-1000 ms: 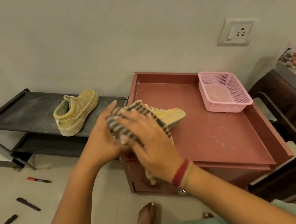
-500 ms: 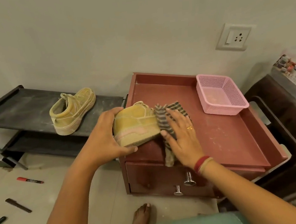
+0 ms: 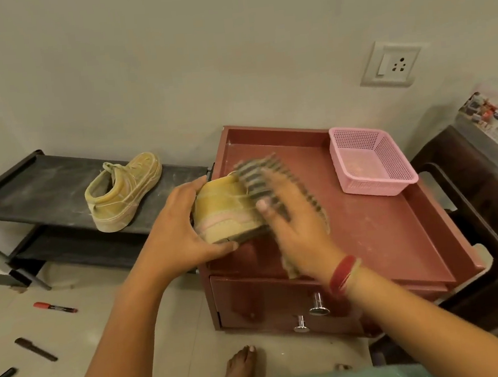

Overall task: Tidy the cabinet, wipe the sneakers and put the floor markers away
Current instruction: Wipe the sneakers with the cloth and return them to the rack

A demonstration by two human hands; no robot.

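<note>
My left hand (image 3: 181,228) grasps the sneaker (image 3: 225,208) by its heel end, thumb under the sole and fingers over the top. It holds the shoe tipped on its side just above the front left corner of the cabinet (image 3: 383,236). I hold it that way to keep the side panel facing up and steady against the rubbing. My right hand (image 3: 294,232) is on the striped cloth (image 3: 271,180), pushing it against the toe half of the shoe. That hand is smeared by motion, so I cannot tell whether the fingers lie flat or pinch the fabric. One end of the cloth hangs below my palm.

The other sneaker (image 3: 126,194) stands on the dark shelf (image 3: 44,189) to the left, well apart. Several markers (image 3: 55,307) lie scattered on the floor beside it, not yet collected. A pink basket (image 3: 370,161) sits in the cabinet's back right corner. It looks to me a likely place for them.
</note>
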